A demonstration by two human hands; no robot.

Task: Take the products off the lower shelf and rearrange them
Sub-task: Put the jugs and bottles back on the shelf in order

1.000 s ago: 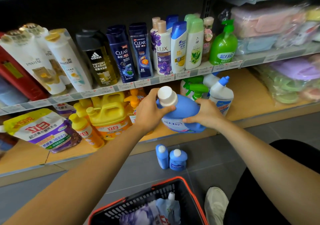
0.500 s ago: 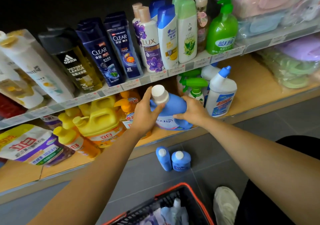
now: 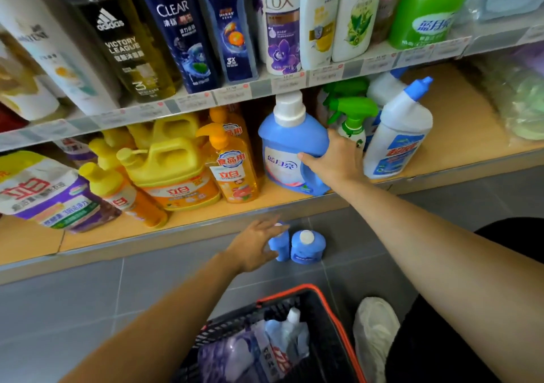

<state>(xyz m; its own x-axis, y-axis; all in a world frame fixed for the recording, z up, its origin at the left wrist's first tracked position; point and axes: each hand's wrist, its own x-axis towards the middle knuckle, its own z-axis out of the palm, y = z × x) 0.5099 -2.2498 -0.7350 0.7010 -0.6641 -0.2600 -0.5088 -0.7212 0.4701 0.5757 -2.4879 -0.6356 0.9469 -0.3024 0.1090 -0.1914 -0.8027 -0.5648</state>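
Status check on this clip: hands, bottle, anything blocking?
Right hand grips big blue bottle, upright on lower shelf. Left hand open over small blue bottles on floor. Spray bottle close beside.

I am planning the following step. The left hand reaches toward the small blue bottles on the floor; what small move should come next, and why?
Probably the left hand should close round the nearer small blue bottle and lift it. The hand is spread open at that bottle without gripping, and the large blue detergent bottle already stands upright on the lower shelf, held by the right hand.
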